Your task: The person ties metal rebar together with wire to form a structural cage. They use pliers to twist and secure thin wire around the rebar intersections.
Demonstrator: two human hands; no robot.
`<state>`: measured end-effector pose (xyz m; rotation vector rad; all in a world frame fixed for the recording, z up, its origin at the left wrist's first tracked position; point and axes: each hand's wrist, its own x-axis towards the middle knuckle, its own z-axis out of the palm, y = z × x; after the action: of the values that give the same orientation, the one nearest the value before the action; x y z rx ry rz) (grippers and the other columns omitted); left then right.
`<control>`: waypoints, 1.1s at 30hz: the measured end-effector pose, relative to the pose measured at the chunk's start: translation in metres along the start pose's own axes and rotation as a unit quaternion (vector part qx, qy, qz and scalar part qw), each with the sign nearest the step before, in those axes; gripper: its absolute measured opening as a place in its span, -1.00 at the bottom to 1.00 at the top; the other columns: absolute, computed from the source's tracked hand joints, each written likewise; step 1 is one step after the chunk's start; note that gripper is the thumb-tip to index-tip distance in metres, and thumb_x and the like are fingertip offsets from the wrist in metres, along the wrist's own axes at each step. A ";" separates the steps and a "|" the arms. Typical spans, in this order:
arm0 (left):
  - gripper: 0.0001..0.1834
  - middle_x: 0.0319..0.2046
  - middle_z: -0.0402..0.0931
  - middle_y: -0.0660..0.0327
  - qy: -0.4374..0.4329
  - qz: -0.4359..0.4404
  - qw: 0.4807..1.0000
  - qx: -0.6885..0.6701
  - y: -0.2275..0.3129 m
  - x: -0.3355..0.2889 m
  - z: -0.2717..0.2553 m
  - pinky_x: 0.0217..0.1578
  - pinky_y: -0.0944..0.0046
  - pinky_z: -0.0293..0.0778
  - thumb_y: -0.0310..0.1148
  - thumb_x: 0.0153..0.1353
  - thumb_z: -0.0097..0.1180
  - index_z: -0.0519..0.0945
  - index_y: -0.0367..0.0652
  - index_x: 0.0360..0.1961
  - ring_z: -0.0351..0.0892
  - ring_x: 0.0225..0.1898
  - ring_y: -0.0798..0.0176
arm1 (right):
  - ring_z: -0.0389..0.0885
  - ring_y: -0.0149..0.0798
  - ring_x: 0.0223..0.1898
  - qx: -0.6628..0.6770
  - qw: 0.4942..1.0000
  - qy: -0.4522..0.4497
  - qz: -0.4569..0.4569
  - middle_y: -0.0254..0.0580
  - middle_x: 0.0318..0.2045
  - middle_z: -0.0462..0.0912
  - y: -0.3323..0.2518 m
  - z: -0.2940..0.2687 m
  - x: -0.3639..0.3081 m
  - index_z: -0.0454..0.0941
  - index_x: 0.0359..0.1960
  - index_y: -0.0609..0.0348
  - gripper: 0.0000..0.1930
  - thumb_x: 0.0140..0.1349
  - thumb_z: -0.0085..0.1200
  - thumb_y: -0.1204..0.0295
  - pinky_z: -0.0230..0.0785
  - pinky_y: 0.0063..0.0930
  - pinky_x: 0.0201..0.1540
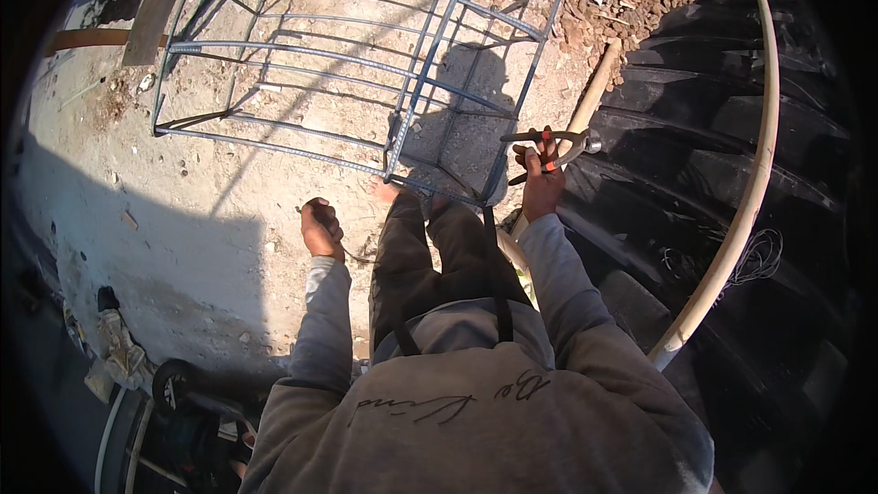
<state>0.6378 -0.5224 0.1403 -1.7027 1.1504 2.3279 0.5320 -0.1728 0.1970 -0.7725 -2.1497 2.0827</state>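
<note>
We look down at sunlit, dusty ground. At far left, a flat plank [157,14] slants beside a cage of steel reinforcing bars [422,91], which stretches across the upper middle, just beyond the wearer's feet. Below the cage, the left grip [322,230] is curled around a dark item [319,211], too small for us to identify; a thin dark strand [359,259], perhaps tie wire, runs from near the wrist toward the leg. A bare foot [388,188] shows at the cage's near edge.

To its right, the right grip [542,187] holds pincers [585,144] with dark and red handles, spread apart, their head pointing right, beside the cage's near right corner. Further right lie black sheets [681,119], a loose tangle of wire [759,258] and a long, curved wooden pole [766,119].

We judge this to be a pause between ties on the cage: neither grip appears to be working a joint. The next move would probably call for leading wire around a crossing, then bringing the pincers in to twist it.
</note>
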 end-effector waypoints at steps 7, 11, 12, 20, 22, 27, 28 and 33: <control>-0.62 -0.60 0.30 0.34 -0.116 0.114 0.985 0.054 0.005 -0.054 0.033 -0.62 0.39 0.10 -0.02 0.40 -0.21 0.49 -0.06 -0.29 0.17 -0.62 0.44 | 0.55 -0.16 -0.36 -0.232 0.973 -0.011 0.016 -0.05 -0.37 0.61 0.145 -0.026 -0.072 0.55 -0.21 0.19 -0.85 0.18 0.14 0.47 0.39 -0.34 -0.23; -0.53 -0.50 0.33 0.35 -0.146 0.231 0.954 0.126 0.006 -0.086 0.042 -0.42 0.29 0.36 0.03 0.41 -0.17 0.53 -0.19 -0.17 0.33 -0.45 0.38 | 0.61 0.11 -0.25 -0.330 0.942 -0.023 0.058 0.09 -0.35 0.63 0.169 -0.016 -0.115 0.60 -0.31 0.20 -0.86 0.12 0.18 0.44 0.43 -0.15 -0.16; -0.51 -0.48 0.31 0.38 -0.149 0.255 0.941 0.166 0.005 -0.089 0.040 -0.36 0.35 0.31 0.01 0.44 -0.18 0.58 -0.22 -0.10 0.28 -0.44 0.42 | 0.62 0.14 -0.23 -0.343 0.936 -0.025 0.073 0.10 -0.35 0.64 0.172 -0.016 -0.118 0.61 -0.31 0.20 -0.85 0.11 0.18 0.43 0.44 -0.11 -0.15; -0.45 -0.54 0.27 0.41 -0.225 0.266 0.871 0.345 0.005 -0.094 0.034 -0.44 0.47 0.21 0.02 0.41 -0.06 0.58 -0.33 0.00 0.16 -0.52 0.52 | 0.64 0.13 -0.29 -0.432 0.895 -0.039 0.099 0.08 -0.39 0.66 0.192 -0.020 -0.087 0.64 -0.27 0.22 -0.68 -0.01 0.24 0.25 0.46 -0.11 -0.20; -0.55 -0.47 0.44 0.37 -0.249 0.275 0.865 0.336 0.003 -0.074 0.028 -0.44 0.48 0.26 -0.10 0.38 0.03 0.60 -0.36 -0.10 0.24 -0.52 0.53 | 0.64 0.13 -0.26 -0.429 0.896 -0.050 0.104 0.10 -0.37 0.66 0.185 -0.020 -0.085 0.64 -0.27 0.22 -0.67 -0.02 0.24 0.25 0.46 -0.11 -0.16; -0.74 -0.43 0.53 0.33 -0.331 0.267 0.823 0.377 0.013 -0.026 0.005 -0.46 0.48 0.29 -0.30 0.34 0.07 0.65 -0.30 -0.19 0.34 -0.50 0.55 | 0.52 0.07 0.05 -0.490 0.870 0.056 0.006 0.17 -0.03 0.56 0.142 -0.013 -0.108 0.55 -0.02 0.35 -0.56 0.05 0.18 0.38 0.38 -0.18 0.10; -0.76 -0.44 0.53 0.33 -0.331 0.279 0.791 0.432 0.023 -0.026 0.002 -0.45 0.48 0.30 -0.32 0.33 0.07 0.66 -0.28 -0.20 0.35 -0.49 0.55 | 0.53 0.07 0.03 -0.415 0.908 0.056 -0.007 0.16 -0.02 0.56 0.117 0.002 -0.122 0.53 0.01 0.33 -0.58 0.10 0.14 0.39 0.38 -0.19 0.10; -0.87 -0.44 0.62 0.18 -0.392 0.248 0.722 0.514 0.054 -0.042 0.017 -0.33 0.32 0.49 -0.45 0.23 0.13 0.68 -0.24 -0.29 0.60 -0.41 0.33 | 0.61 0.06 -0.07 -0.243 0.942 -0.226 -0.040 0.16 -0.10 0.61 0.015 0.117 -0.213 0.47 0.07 0.22 -0.65 0.30 -0.01 0.33 0.43 -0.15 -0.07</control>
<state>0.6173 -0.5358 0.2063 -0.0017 2.1225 1.5495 0.6796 -0.3629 0.2369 -0.2171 -2.9443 1.8372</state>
